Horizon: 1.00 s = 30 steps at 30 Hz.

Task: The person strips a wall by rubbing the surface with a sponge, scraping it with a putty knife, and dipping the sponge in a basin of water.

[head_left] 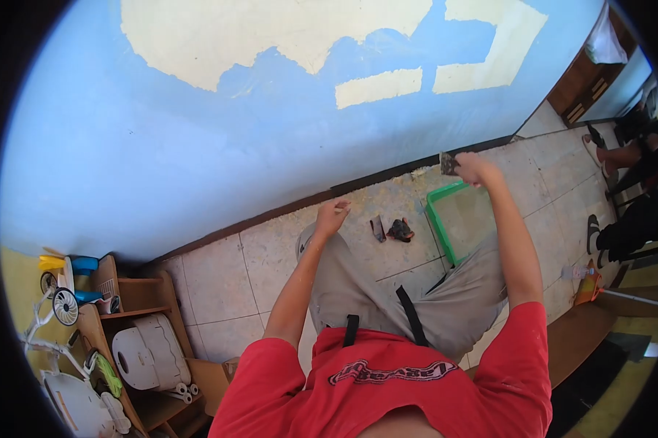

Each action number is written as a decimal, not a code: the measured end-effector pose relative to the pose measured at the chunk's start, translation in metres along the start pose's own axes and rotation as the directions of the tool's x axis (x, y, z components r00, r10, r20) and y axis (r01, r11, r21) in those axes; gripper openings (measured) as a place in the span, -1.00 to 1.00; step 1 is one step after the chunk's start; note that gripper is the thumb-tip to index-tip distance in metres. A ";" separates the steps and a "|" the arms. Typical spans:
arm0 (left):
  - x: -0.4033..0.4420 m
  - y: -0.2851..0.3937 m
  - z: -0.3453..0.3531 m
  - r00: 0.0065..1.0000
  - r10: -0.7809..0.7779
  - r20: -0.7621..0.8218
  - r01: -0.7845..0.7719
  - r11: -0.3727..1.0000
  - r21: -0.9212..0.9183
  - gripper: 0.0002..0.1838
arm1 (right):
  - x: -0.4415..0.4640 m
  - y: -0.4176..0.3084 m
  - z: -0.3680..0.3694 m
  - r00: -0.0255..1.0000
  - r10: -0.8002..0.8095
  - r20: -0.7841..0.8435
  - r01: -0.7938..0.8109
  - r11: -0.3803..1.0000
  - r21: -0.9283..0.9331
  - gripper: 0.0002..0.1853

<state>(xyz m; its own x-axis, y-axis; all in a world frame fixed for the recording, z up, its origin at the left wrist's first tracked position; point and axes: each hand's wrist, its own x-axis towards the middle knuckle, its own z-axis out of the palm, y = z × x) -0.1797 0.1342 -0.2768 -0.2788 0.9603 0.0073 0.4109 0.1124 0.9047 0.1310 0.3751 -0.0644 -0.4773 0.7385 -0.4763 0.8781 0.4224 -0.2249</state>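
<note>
My right hand (478,169) is closed around a small flat scraper (449,164) with a dark, speckled blade. It is above the far edge of a shallow green tray (437,225), near the base of the wall. My left hand (333,217) is in front of my left knee, its fingers curled together; whatever may be in them is too small to name. On the floor between my hands lie a narrow dark-grey piece (377,228) and a crumpled dark cloth-like lump (400,231). The pale inside of the tray is partly covered by my right leg.
The blue wall (198,146) ahead carries cream patches (285,29) with ragged edges. Flakes litter the tiled floor along its skirting. At left stands a wooden shelf (170,306) with a white appliance (150,352). Other people's legs and sandalled feet (593,233) show at right.
</note>
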 end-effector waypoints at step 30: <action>0.033 0.090 0.007 0.971 -0.211 0.114 0.233 0.720 -0.654 -0.58 | 0.038 -0.123 0.025 0.733 -0.320 -0.600 0.502 0.849 0.161 -0.75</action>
<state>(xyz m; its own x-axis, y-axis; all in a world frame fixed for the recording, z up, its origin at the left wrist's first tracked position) -0.1462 0.1777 -0.1976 -0.2588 0.9375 -0.2325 -0.3370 0.1380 0.9313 0.0055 0.3379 -0.0760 -0.6517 0.7219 0.2327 0.5118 0.6450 -0.5675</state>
